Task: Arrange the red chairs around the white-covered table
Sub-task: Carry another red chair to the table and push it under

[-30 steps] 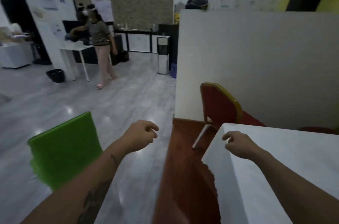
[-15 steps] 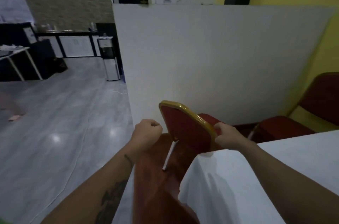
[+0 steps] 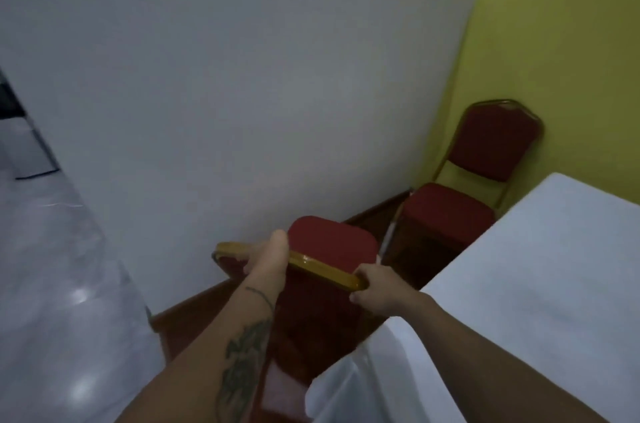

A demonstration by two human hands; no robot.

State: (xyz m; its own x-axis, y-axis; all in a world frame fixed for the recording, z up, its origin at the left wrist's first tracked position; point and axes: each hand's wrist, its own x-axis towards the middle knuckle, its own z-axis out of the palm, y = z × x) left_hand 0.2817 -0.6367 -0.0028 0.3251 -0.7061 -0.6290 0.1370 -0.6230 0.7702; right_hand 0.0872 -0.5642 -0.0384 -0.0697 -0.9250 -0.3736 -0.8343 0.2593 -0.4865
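A red chair (image 3: 330,246) with a gold frame stands right below me, its back toward me, beside the corner of the white-covered table (image 3: 540,284). My left hand (image 3: 268,254) grips the gold top rail of its backrest near the left end. My right hand (image 3: 375,287) grips the same rail at its right end. A second red chair (image 3: 450,211) stands farther back against the yellow wall, at the table's far side, facing out.
A tall white partition panel (image 3: 225,93) runs close behind the near chair. The yellow wall (image 3: 561,41) closes the corner on the right. A grey glossy floor (image 3: 52,301) lies to the left, with dark red flooring (image 3: 194,315) under the chairs.
I have moved closer and turned right. My left hand, a free fist before, now holds the backrest rail. My right hand still holds the rail's right end.
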